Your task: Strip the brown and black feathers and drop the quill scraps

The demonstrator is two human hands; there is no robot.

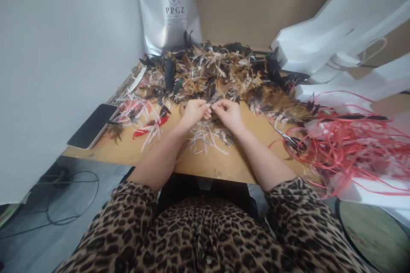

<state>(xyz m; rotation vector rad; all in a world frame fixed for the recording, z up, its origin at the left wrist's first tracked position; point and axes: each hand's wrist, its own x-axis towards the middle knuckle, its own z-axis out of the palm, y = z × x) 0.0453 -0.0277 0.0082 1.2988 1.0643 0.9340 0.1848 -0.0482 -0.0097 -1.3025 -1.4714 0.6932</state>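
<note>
Feathers, a broad loose heap of brown, tan, white and black plumes [224, 74], are lying across the upper middle of the frame on the yellowish wooden tabletop [218, 164]. They are looking very light, soft and easily bent, so I judge that each one is best taken by the stiff quill end, not by the vane. At the right edge a tangle of thin red plastic cord [349, 145] is spilling over white sheets, with small metal scissors [286, 137] lying beside it. At the top centre a silver foil bag printed with a rabbit logo [171, 8] is standing upright behind the heap; what it is holding cannot be seen. At the left a flat black phone [92, 126] is resting on the table edge. Pale trimmed quill strips [205, 138] are lying scattered under the wrists. In the centre, the left hand [194, 111] and the right hand [229, 111] are meeting at the fingertips, both pinching one small dark feather [212, 101] at the near rim of the heap.
</note>
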